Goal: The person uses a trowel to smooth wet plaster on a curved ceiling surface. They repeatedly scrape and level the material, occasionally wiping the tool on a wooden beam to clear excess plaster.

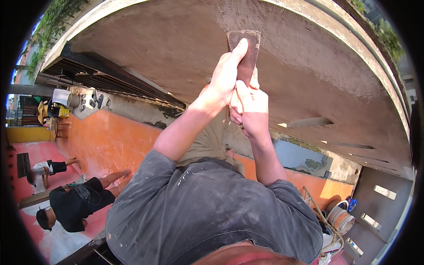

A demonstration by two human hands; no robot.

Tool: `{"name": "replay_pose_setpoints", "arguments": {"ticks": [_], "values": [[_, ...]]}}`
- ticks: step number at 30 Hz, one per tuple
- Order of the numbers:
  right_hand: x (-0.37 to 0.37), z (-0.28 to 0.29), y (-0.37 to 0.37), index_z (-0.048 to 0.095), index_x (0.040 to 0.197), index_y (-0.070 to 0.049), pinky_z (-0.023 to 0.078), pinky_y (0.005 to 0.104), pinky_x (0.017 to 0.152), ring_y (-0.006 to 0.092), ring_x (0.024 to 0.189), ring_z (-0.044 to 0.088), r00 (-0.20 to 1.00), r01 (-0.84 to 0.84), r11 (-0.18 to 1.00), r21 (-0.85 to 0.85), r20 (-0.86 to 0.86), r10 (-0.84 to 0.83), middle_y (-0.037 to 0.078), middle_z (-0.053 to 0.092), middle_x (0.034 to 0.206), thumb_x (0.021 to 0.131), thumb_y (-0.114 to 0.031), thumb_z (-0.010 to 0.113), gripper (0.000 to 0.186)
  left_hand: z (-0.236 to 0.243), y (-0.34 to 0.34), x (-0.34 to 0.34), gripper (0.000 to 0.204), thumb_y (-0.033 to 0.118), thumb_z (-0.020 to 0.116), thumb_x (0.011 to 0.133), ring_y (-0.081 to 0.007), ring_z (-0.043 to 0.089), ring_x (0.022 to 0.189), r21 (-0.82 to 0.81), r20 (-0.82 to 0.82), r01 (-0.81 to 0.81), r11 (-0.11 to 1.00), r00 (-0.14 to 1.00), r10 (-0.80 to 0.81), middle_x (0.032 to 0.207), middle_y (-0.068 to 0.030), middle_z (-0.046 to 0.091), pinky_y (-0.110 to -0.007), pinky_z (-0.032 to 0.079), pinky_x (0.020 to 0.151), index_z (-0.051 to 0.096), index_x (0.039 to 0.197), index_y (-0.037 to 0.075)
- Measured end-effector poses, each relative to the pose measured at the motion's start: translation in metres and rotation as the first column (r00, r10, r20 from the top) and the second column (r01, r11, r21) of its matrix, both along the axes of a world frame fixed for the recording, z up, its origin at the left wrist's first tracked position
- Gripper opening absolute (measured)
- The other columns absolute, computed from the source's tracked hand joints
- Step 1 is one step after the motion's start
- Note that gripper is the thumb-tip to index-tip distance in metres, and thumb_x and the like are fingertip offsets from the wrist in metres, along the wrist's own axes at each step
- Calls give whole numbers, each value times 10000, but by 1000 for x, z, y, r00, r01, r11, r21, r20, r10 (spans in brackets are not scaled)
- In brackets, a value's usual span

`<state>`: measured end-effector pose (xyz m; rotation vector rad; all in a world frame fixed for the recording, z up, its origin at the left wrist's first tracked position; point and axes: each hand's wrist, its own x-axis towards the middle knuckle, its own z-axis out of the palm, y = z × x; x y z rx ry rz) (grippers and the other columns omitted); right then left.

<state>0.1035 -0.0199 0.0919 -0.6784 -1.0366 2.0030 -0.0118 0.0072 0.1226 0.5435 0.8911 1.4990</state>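
A dark scraper [251, 56] with a broad, flat blade lies near the brown wall [168, 46], at the upper middle of the view. Its blade edge is at the wall's rougher, paler patch. My left hand [223, 76] grips the scraper from the left, with the thumb laid flat along the blade. Just below it, my right hand [255, 105] is closed where the handle would be, and its fingers cover that part. Both forearms reach up from my grey shirt sleeves, and the hands meet at the tool.
A dark slatted metal gate [110, 73] adjoins the wall on the left. Two people are at lower left, the nearer in black clothes [84, 198]. Below lie an orange floor [106, 137] and a water pool [300, 157]. Buckets [341, 221] and a pole frame [329, 225] stand at right.
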Motion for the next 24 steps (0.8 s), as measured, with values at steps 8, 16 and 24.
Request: {"name": "replay_pose_setpoints", "arguments": {"ticks": [8,16,24], "values": [[-5,2,6,539,768,-49,291,236,374,64,398,395,1000,-3,1000,-5,-28,3,-6,481,558,1090,-212,530,361,4,6,-5,637,572,465,1053,-203,576,482,74,-100,16,997,995,-8,542,-85,543,-335,507,480,559,687,59],[-2,11,5,533,840,-57,327,239,384,60,415,419,999,-3,1000,-29,-48,2,-2,489,581,1075,-248,570,306,3,7,-4,608,549,458,1063,-217,594,499,118,-120,8,993,993,6,561,-100,563,-339,527,512,582,738,50],[15,-6,17,521,836,-58,363,237,387,76,409,431,980,-167,985,-38,-114,162,1,495,583,1082,-248,543,312,-6,2,1,581,545,490,1055,-201,639,557,86,-138,-10,996,990,22,623,-107,608,-342,568,585,596,784,42]]}}
